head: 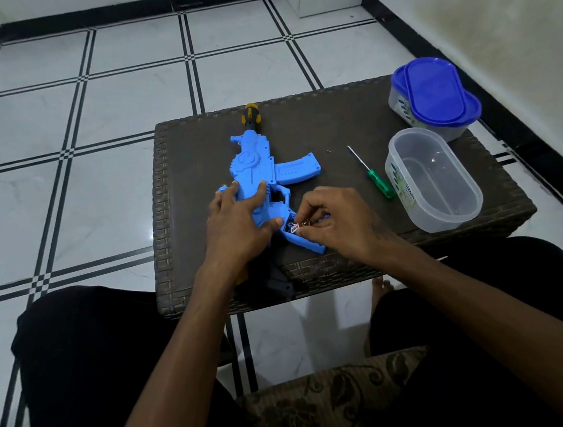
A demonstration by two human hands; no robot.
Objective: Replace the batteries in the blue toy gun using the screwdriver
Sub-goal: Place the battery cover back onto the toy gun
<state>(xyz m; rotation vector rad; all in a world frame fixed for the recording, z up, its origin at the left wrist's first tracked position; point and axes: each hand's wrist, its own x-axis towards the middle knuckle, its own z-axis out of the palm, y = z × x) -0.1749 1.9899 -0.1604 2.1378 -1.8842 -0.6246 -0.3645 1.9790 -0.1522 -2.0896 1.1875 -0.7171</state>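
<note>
Left hand presses the blue toy gun flat, right hand pinches a battery that could slip or seat backwards.

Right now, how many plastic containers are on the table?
2. The open container sits right of the green screwdriver; the blue-lidded container stands behind it at the far right corner of the table. None looks hidden.

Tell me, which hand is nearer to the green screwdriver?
Right. The right hand pinches a battery at the toy gun grip, just left of the screwdriver; the left hand rests on the gun's body, farther left.
</note>
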